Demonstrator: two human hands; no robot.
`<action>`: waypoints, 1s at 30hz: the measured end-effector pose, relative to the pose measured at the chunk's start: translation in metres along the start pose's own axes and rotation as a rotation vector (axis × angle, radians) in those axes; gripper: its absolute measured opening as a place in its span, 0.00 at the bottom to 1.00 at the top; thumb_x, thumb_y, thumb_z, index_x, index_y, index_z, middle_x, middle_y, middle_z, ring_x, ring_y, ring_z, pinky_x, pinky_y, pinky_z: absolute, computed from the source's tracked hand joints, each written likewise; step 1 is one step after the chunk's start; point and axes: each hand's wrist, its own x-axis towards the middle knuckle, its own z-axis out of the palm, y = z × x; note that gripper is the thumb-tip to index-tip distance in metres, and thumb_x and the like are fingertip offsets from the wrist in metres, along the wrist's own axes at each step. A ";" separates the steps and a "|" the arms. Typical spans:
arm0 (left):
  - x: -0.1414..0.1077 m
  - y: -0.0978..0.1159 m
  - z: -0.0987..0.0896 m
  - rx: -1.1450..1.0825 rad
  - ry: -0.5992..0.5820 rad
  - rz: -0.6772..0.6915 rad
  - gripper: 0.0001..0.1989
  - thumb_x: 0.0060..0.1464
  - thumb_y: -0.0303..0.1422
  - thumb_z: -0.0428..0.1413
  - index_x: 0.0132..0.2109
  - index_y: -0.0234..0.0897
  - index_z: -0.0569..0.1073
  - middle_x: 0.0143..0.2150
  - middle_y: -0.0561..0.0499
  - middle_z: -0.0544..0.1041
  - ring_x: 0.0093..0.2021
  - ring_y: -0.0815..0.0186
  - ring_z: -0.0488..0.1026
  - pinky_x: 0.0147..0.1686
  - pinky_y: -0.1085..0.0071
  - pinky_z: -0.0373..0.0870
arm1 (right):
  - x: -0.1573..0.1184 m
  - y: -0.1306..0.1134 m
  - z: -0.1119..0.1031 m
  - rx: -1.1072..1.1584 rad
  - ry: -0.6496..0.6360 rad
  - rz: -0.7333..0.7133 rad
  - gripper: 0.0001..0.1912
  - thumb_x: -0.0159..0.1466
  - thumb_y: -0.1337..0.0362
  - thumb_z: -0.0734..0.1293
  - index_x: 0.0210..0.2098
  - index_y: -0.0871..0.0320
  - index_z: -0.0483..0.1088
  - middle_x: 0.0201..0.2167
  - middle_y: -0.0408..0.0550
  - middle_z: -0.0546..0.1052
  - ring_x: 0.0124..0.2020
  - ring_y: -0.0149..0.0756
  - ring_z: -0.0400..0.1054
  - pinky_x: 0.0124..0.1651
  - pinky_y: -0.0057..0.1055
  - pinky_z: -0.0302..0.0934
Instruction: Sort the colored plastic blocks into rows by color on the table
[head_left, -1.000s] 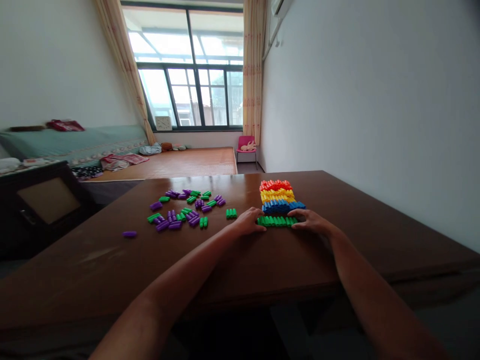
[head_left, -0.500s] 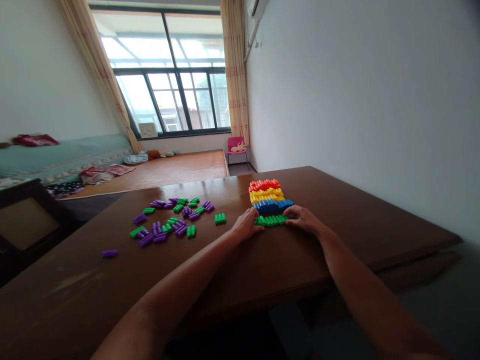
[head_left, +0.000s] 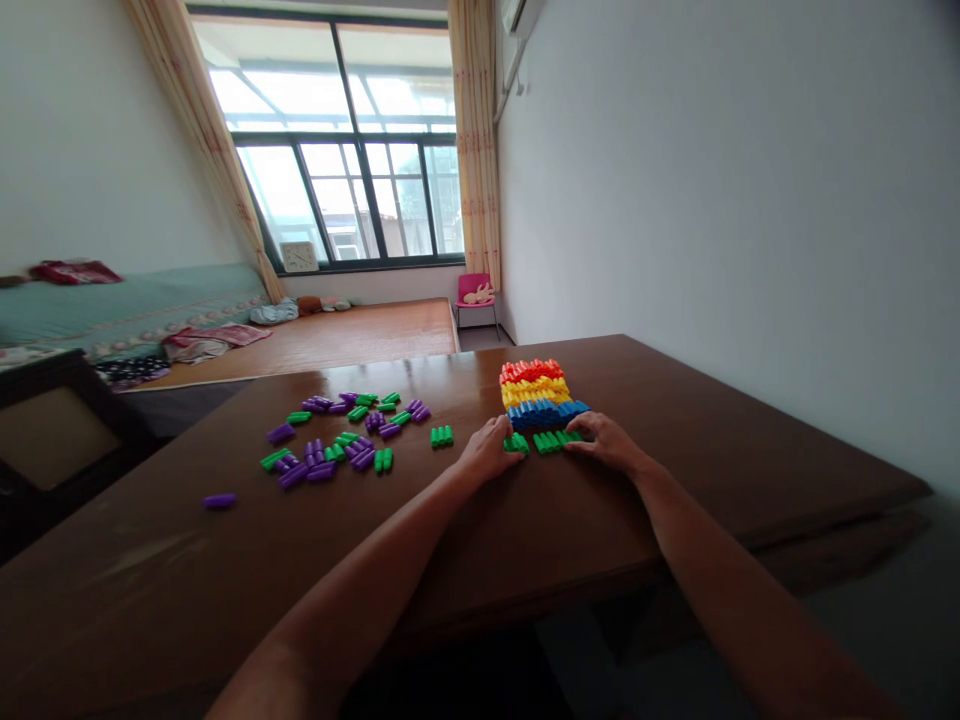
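My left hand (head_left: 486,450) is closed around the left end of a short group of green plastic tube-shaped pieces (head_left: 517,443). At the other side, my right hand (head_left: 604,441) pinches the right end of a longer green row (head_left: 553,441). A narrow gap of table separates the two green groups. Just behind them lies a stack of blue pieces (head_left: 544,412), then yellow pieces (head_left: 534,390) and red pieces (head_left: 531,370). My fingers partly cover the outer ends of the green groups.
Scattered purple pieces (head_left: 295,476) and green pieces (head_left: 383,460) lie on the left of the brown table (head_left: 465,540). A joined green group (head_left: 442,436) sits nearer my left hand. Beyond the table are a bed (head_left: 375,325) and a pink chair (head_left: 474,288).
The green row between my hands, unbroken before, is now split into two groups with a gap. My hands have barely moved.
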 end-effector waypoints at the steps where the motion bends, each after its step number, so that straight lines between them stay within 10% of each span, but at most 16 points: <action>1: 0.000 -0.002 -0.002 -0.003 0.006 -0.004 0.19 0.44 0.40 0.64 0.40 0.40 0.66 0.37 0.53 0.72 0.39 0.61 0.72 0.38 0.69 0.66 | 0.000 0.000 0.000 0.008 -0.002 0.003 0.15 0.52 0.56 0.73 0.36 0.55 0.76 0.38 0.47 0.76 0.39 0.39 0.69 0.46 0.35 0.64; 11: 0.002 -0.024 -0.013 -0.041 -0.046 -0.026 0.18 0.43 0.37 0.66 0.41 0.39 0.70 0.35 0.53 0.73 0.36 0.63 0.72 0.38 0.70 0.68 | -0.003 -0.007 -0.003 0.027 -0.040 0.051 0.15 0.53 0.57 0.72 0.39 0.56 0.75 0.37 0.46 0.75 0.34 0.35 0.70 0.41 0.32 0.64; 30: 0.000 0.002 0.013 0.019 0.057 0.032 0.15 0.52 0.36 0.60 0.47 0.41 0.68 0.47 0.51 0.67 0.41 0.64 0.73 0.43 0.68 0.70 | -0.001 0.002 0.004 -0.178 0.057 0.000 0.16 0.55 0.49 0.70 0.35 0.55 0.73 0.38 0.47 0.75 0.39 0.40 0.69 0.43 0.36 0.62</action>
